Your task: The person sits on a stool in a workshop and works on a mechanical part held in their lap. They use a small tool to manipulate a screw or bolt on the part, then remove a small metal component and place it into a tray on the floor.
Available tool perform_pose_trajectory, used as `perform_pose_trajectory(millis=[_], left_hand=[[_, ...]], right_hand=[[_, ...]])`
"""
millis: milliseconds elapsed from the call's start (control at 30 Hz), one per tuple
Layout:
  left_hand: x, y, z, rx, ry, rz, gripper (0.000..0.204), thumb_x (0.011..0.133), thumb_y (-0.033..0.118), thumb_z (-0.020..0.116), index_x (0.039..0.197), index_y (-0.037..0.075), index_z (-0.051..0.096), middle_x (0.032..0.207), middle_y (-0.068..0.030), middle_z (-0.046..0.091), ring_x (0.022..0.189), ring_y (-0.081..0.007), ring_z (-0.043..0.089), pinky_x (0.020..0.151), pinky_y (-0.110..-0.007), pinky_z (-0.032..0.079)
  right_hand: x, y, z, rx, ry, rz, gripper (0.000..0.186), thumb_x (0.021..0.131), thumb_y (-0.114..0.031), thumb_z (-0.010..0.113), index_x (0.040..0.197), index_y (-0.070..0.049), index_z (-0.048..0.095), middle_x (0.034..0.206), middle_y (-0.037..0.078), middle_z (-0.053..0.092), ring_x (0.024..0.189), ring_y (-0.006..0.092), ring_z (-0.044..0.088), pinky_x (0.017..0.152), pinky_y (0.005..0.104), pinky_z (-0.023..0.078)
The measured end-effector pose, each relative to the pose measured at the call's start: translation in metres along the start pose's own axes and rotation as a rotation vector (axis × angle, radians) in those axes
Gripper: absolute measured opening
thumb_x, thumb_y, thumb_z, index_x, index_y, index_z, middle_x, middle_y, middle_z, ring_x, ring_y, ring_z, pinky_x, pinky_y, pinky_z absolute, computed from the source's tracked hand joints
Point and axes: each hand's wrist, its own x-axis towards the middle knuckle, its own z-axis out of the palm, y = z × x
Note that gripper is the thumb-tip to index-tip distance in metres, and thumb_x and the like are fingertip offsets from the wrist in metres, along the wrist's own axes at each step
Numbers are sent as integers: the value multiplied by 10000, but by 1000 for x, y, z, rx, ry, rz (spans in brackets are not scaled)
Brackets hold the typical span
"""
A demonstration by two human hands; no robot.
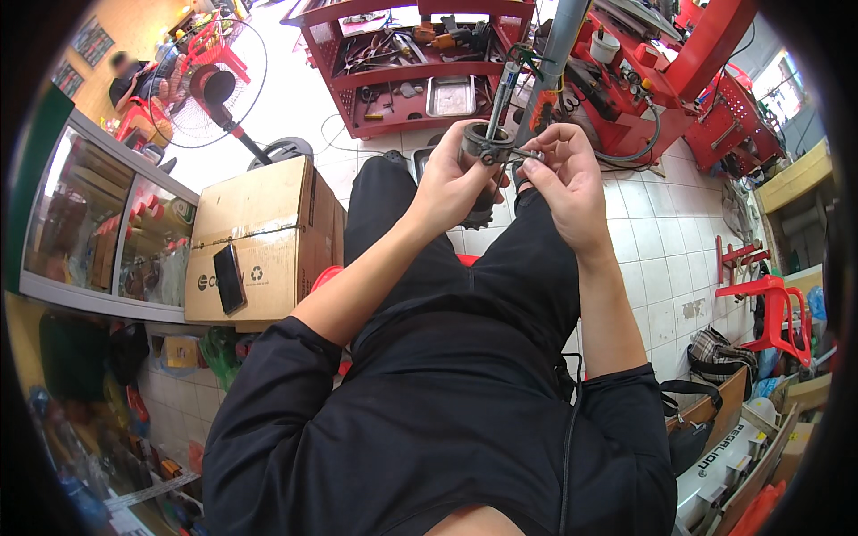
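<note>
My left hand (444,186) is wrapped round a dark cylindrical metal part (490,152), held above my knees with its round open end upward. A darker ridged piece (479,217) shows below my left fingers; whether it belongs to the same part I cannot tell. Facing it from the right, my right hand (572,188) is closed in a pinch, thumb against fingers, on a thin metal rod (522,153). The rod's other end reaches the side of the cylindrical part, near its rim.
Ahead stands a red tool cart (393,67) carrying several hand tools and a metal tray (450,96). A cardboard box (259,205) with a phone (230,279) on it is at my left, a fan (214,89) behind it. Red machinery (626,116) and a red stool (778,313) stand to the right.
</note>
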Motion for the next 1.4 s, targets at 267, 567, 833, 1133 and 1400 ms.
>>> perform_pose_trajectory(millis=[267, 567, 833, 1133, 1400], left_hand=[[-1, 1, 1, 5, 11, -16, 264, 948, 104, 562, 1175, 5, 469, 923, -83, 613, 737, -133, 639, 588, -252, 529], [-2, 4, 0, 56, -4, -24, 281, 948, 124, 569, 1185, 8, 473, 847, -70, 629, 730, -113, 633, 567, -234, 492], [1, -2, -2, 16, 26, 4, 309, 936, 65, 552, 1218, -7, 449, 965, -85, 592, 754, -143, 638, 592, -266, 544], [-1, -2, -1, -47, -15, -8, 363, 942, 60, 567, 1263, 25, 401, 858, -63, 591, 700, -116, 617, 592, -276, 543], [-1, 2, 1, -31, 1, -15, 364, 941, 78, 573, 1257, 17, 404, 832, -67, 607, 681, -104, 607, 596, -270, 537]], right_hand=[[5, 2, -19, 122, -193, 265, 174, 920, -107, 612, 1050, -19, 539, 888, 32, 592, 777, 61, 561, 666, 228, 451], [2, -5, -4, -25, -41, 252, 251, 955, -269, 600, 896, -26, 574, 736, -7, 550, 646, 58, 515, 569, 216, 427], [4, 5, -8, 13, -64, 208, 217, 962, -242, 581, 906, -35, 547, 691, -17, 517, 573, 51, 468, 529, 205, 393], [1, -5, -6, 121, -30, 205, 123, 942, -126, 585, 984, -19, 541, 746, 23, 584, 639, 88, 559, 609, 219, 441], [-1, -8, -2, 103, -32, 88, 145, 903, -8, 591, 1036, -36, 540, 859, 7, 570, 787, 66, 568, 727, 216, 459]])
